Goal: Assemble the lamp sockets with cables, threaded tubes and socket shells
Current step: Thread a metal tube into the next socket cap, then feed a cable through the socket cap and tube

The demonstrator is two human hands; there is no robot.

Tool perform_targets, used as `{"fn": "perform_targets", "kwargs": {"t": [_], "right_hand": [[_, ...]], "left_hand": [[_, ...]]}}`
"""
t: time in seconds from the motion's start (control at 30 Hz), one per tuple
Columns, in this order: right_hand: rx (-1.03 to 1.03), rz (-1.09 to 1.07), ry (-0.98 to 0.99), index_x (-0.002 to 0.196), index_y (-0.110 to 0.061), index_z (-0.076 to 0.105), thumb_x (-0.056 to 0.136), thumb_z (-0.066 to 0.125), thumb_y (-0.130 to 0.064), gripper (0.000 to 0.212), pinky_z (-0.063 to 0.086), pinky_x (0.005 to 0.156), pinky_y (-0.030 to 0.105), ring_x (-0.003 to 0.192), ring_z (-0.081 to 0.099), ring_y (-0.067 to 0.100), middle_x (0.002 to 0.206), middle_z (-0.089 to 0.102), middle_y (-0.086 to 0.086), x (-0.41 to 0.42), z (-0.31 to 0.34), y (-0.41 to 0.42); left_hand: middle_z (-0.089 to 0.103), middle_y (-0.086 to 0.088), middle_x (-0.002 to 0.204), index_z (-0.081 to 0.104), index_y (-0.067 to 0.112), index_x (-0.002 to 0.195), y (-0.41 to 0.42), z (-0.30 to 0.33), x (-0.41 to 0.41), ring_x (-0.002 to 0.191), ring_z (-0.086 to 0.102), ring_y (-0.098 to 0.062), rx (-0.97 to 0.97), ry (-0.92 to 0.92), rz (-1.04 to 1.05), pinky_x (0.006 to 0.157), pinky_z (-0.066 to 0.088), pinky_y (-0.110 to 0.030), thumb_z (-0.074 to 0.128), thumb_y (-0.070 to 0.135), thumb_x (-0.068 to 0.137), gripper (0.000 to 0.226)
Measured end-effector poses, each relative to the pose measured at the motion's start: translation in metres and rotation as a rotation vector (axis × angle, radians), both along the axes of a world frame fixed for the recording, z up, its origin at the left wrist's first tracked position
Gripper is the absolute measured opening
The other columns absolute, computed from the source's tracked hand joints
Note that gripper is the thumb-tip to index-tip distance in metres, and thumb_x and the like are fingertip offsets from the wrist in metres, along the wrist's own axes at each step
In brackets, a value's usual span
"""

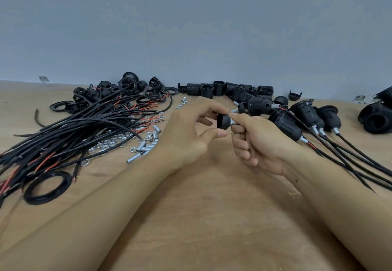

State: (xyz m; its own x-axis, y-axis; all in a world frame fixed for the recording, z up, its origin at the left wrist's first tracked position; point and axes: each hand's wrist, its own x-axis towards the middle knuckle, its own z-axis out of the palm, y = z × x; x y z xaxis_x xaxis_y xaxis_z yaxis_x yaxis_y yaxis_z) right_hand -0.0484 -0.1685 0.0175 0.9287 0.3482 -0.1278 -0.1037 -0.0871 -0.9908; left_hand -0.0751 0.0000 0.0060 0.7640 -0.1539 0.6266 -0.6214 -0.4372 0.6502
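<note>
Above the middle of the wooden counter [212, 217], the left hand [188, 134] pinches a black socket cap [223, 121] between thumb and fingertips. Opposite it, the right hand [254, 141] curls its fingers around a short threaded tube [233, 121] set at the cap's narrow end. Loose cables [84, 128] lie to the left, tubes and nuts [146, 143] beside them, and assembled sockets [297, 120] to the right.

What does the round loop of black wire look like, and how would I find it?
Start at the big heap of black and red cables on the left of the wooden table. Follow it toward the near left corner, by the left forearm. There lies the coiled black cable, the only one wound into a flat ring; the others lie straight.
</note>
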Motion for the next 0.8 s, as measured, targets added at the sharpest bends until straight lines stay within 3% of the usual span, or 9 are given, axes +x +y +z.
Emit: {"fn": "perform_targets", "kwargs": {"t": [0.07, 0.1, 0.17, 0.23, 0.3, 0.4, 0.6, 0.73, 0.8], "right_hand": [[-0.045, -0.057, -0.017, 0.064, -0.017, 0.038, 0.102, 0.042, -0.033, 0.041, 0.024, 0.030, 0.018, 0.032, 0.036, 0.016, 0.044, 0.036, 0.002, 0.001, -0.001, -0.001], [-0.055, -0.082, -0.020, 0.063, -0.017, 0.039, 0.101, 0.041, -0.032, 0.041, 0.025, 0.031, 0.018, 0.032, 0.036, 0.016, 0.044, 0.037, 0.003, 0.002, -0.001, -0.002], [-0.077, -0.100, -0.034, 0.064, -0.017, 0.043, 0.100, 0.042, -0.032, 0.040, 0.026, 0.032, 0.019, 0.033, 0.038, 0.016, 0.046, 0.040, 0.003, 0.004, -0.002, -0.004], [-0.079, -0.079, -0.035, 0.066, -0.016, 0.045, 0.101, 0.042, -0.034, 0.040, 0.027, 0.032, 0.019, 0.034, 0.039, 0.016, 0.046, 0.042, 0.002, 0.006, -0.003, -0.005], [-0.083, -0.047, -0.026, 0.068, -0.016, 0.048, 0.102, 0.043, -0.037, 0.041, 0.029, 0.032, 0.020, 0.035, 0.041, 0.017, 0.047, 0.044, 0.002, 0.006, -0.005, -0.003], [-0.094, -0.012, -0.026, 0.069, -0.015, 0.050, 0.101, 0.044, -0.040, 0.042, 0.031, 0.032, 0.021, 0.037, 0.043, 0.018, 0.048, 0.047, 0.003, 0.005, -0.009, -0.002], [-0.091, -0.002, -0.034, 0.070, -0.016, 0.050, 0.101, 0.045, -0.042, 0.042, 0.031, 0.032, 0.019, 0.035, 0.042, 0.016, 0.048, 0.047, 0.002, 0.005, -0.008, -0.004], [-0.062, 0.006, -0.051, 0.072, -0.013, 0.055, 0.101, 0.047, -0.042, 0.042, 0.033, 0.033, 0.019, 0.036, 0.044, 0.015, 0.052, 0.052, 0.003, 0.006, -0.008, -0.005], [-0.036, 0.022, -0.073, 0.077, -0.011, 0.061, 0.100, 0.051, -0.041, 0.039, 0.036, 0.033, 0.020, 0.040, 0.047, 0.014, 0.057, 0.056, 0.004, 0.006, -0.008, -0.005]], "left_hand": [[0.070, 0.015, 0.096, 0.070, 0.027, 0.110, 0.013, 0.003, 0.005, 0.091, 0.063, -0.001, 0.182, 0.099, 0.127, 0.077, 0.046, -0.013, 0.080, 0.035, 0.081, 0.032], [0.070, 0.014, 0.095, 0.070, 0.030, 0.110, 0.024, 0.005, 0.010, 0.090, 0.061, -0.002, 0.322, 0.137, 0.281, 0.078, 0.047, -0.018, 0.075, 0.044, 0.084, 0.030], [0.069, 0.002, 0.108, 0.069, 0.027, 0.112, 0.053, 0.010, 0.018, 0.104, 0.058, -0.020, 0.568, 0.211, 0.679, 0.085, 0.050, -0.034, 0.067, 0.034, 0.090, 0.023], [0.062, -0.009, 0.124, 0.064, 0.019, 0.123, 0.079, 0.013, 0.020, 0.120, 0.049, -0.034, 0.708, 0.340, 0.968, 0.091, 0.046, -0.044, 0.059, 0.016, 0.090, 0.034], [0.057, -0.013, 0.130, 0.061, 0.019, 0.128, 0.095, 0.013, 0.020, 0.127, 0.040, -0.038, 0.772, 0.475, 1.104, 0.100, 0.038, -0.047, 0.058, 0.014, 0.088, 0.040], [0.061, -0.013, 0.127, 0.065, 0.019, 0.121, 0.107, 0.012, 0.023, 0.126, 0.042, -0.038, 0.681, 0.531, 1.162, 0.103, 0.035, -0.048, 0.065, 0.021, 0.087, 0.034], [0.063, -0.015, 0.117, 0.073, 0.018, 0.104, 0.106, 0.013, 0.024, 0.120, 0.045, -0.039, 0.580, 0.355, 1.182, 0.099, 0.037, -0.048, 0.060, 0.019, 0.094, 0.016], [0.066, -0.015, 0.107, 0.066, 0.009, 0.104, 0.096, 0.020, 0.022, 0.104, 0.049, -0.039, 0.330, -0.137, 1.157, 0.085, 0.036, -0.047, 0.053, 0.012, 0.097, 0.015], [0.069, -0.014, 0.094, 0.067, 0.006, 0.100, 0.078, 0.025, 0.019, 0.091, 0.054, -0.039, 0.283, -0.399, 1.017, 0.078, 0.036, -0.046, 0.055, 0.012, 0.097, 0.014]]}}
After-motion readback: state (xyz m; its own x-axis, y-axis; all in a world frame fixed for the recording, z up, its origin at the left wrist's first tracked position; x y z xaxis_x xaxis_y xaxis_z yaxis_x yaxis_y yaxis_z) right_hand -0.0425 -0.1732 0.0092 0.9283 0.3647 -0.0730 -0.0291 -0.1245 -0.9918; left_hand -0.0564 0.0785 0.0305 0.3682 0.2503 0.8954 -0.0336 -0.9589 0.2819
